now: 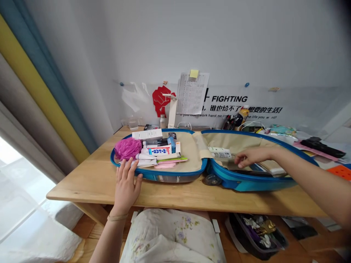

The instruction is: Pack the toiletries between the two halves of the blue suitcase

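Note:
A blue suitcase [238,185] lies unfolded on the wooden table, its beige lining showing in both halves. My left hand [128,182] rests with fingers spread on the front rim of the left half. Beside its fingertips sits a crumpled pink plastic bag [128,148]. That half also holds a white box [147,134], a toothpaste box [159,150], tubes and coloured packets. Over the right half hovers my right hand [249,157], fingers loosely bent with nothing visible in them. Just left of its fingertips lie a clear bottle [223,155] and a white tube [219,149].
Behind the suitcase stand a white desk lamp [172,112], a small metallic bottle [162,121] and an orange-labelled bottle [242,116]. A black object [323,146] lies on papers at the right. Under the table is a dark waste bin [257,237].

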{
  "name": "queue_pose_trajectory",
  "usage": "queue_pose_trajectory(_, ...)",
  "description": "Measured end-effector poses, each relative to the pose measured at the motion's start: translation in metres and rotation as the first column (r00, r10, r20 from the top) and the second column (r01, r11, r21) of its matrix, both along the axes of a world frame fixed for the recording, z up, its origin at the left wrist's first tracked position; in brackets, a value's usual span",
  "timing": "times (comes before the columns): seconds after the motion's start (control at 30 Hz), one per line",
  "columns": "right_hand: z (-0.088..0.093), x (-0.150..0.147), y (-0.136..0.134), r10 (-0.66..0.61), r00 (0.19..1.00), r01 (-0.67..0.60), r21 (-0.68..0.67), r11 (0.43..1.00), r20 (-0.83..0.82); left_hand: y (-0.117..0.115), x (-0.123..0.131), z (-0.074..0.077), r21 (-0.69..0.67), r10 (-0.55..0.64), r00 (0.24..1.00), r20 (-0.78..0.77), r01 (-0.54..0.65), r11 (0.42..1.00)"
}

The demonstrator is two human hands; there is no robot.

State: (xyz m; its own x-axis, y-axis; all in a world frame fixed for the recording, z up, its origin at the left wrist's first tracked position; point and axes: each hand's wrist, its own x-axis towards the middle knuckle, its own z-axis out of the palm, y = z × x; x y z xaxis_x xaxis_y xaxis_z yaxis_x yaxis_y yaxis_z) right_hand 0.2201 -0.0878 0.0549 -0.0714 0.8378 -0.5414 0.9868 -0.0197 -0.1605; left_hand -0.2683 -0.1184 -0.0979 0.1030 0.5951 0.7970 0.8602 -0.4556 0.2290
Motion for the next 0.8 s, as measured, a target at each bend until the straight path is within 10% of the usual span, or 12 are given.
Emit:
queue_pose_trajectory(0.3,-0.012,-0.005,-0.029,-0.083,0.996,0.085,-0.055,0.995,0.022,0.0,0.001,0.002,0.005,0.0,1.0,0.009,0.0,1.0)
queue_pose_trajectory(0.53,0.043,0.0,-0.029,-0.095,0.986,0.127,0.243,0.962,-0.14,0.001,0.0,0.001,-0.002,0.001,1.0,0.004,-0.001,1.0)
queue_pose_trajectory(0.8,0.039,-0.158,-0.012,0.229,0.937,-0.1,0.426,0.899,-0.264,0.0,0.0,0.002,0.024,-0.01,1.0,-0.007,0.01,1.0)
